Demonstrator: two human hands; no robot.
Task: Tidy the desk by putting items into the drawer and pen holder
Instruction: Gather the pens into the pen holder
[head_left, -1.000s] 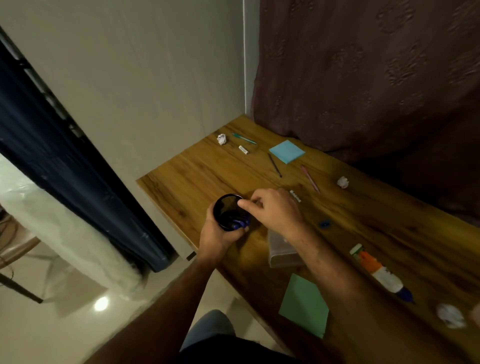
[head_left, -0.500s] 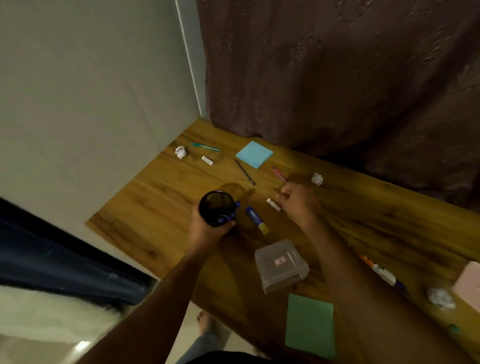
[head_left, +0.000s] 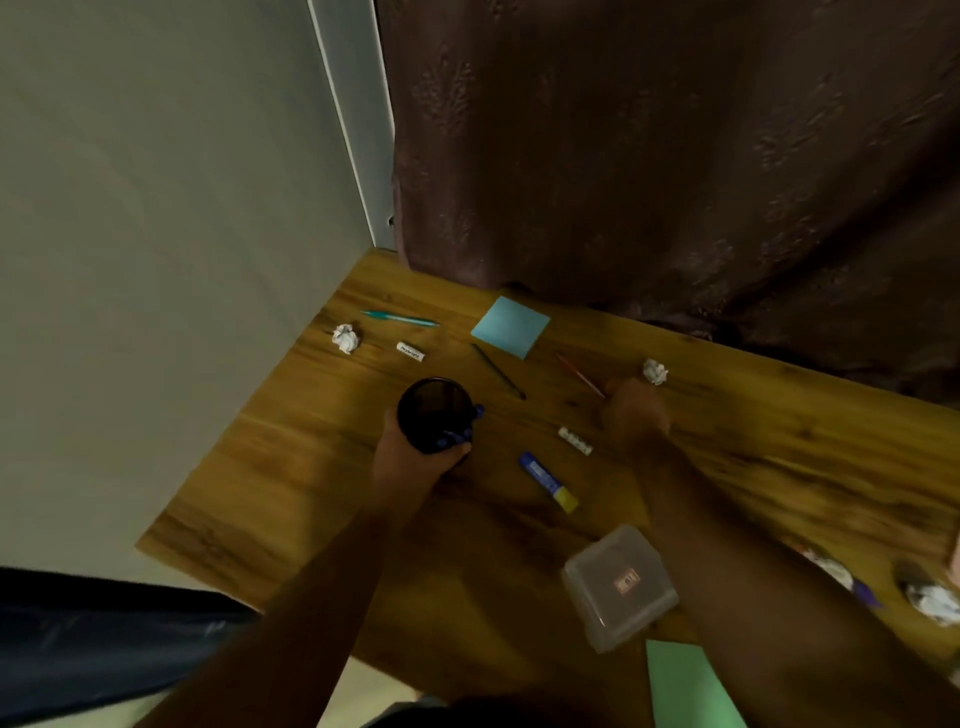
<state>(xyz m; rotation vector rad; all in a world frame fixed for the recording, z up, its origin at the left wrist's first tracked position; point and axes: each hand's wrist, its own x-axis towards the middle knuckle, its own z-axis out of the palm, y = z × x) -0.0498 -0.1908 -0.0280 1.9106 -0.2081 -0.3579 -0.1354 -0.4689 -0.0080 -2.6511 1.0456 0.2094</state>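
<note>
The left hand (head_left: 415, 457) grips a black cup (head_left: 435, 414), the pen holder, from its near side, close to the left part of the wooden desk (head_left: 291, 467). Something blue shows at the right rim of the cup, but it is too small to say what it is. The right hand (head_left: 635, 413) is blurred and lies over the near end of a red pencil (head_left: 579, 374); its fingers look curled, but I cannot tell if they hold the pencil or only touch it.

Between the two hands, a dark pencil (head_left: 498, 371) lies on the desk, apart from both. Just beside the right hand, on its near side, lies a small white eraser (head_left: 575, 440), and nearer to the person is a blue and yellow glue stick (head_left: 548, 481). A clear plastic box (head_left: 619, 586) stands near the front edge, with a green paper (head_left: 691, 686) just beside it at the edge.

At the far side, near the curtain (head_left: 675, 156), lies a blue sticky note pad (head_left: 510, 326). To its left are a teal pen (head_left: 400, 317), a crumpled paper ball (head_left: 346, 338) and a small white tube (head_left: 411, 351). Another paper ball (head_left: 655, 371) lies just beyond the right hand. More crumpled paper (head_left: 932, 600) is at the right edge.
</note>
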